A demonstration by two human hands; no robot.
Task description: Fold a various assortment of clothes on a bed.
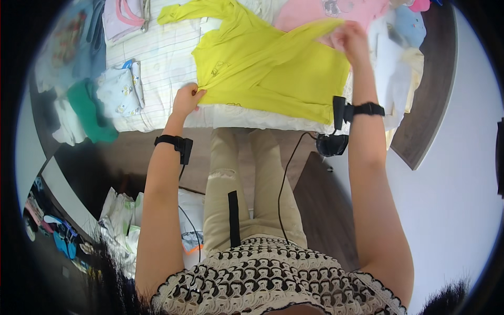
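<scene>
A yellow-green long-sleeved shirt [294,68] lies spread across the bed, partly creased, with one sleeve stretched out to the far left. My left hand [188,100] pinches its edge at the near left side. At the far right, my right hand [350,39] is raised a little and closed on another part of the shirt, pulling a fold of fabric up; its fingers are slightly blurred. The cloth runs in a diagonal fold between my two hands. Beyond the shirt lies a pink garment [310,13], partly covered by it.
The bed [163,100] has a white striped sheet. A folded light-blue garment [119,89] and a green cloth [89,113] lie at left; a folded lilac garment [118,23] is farther back. White clothes [386,73] lie at right. Cables run from both wrist straps.
</scene>
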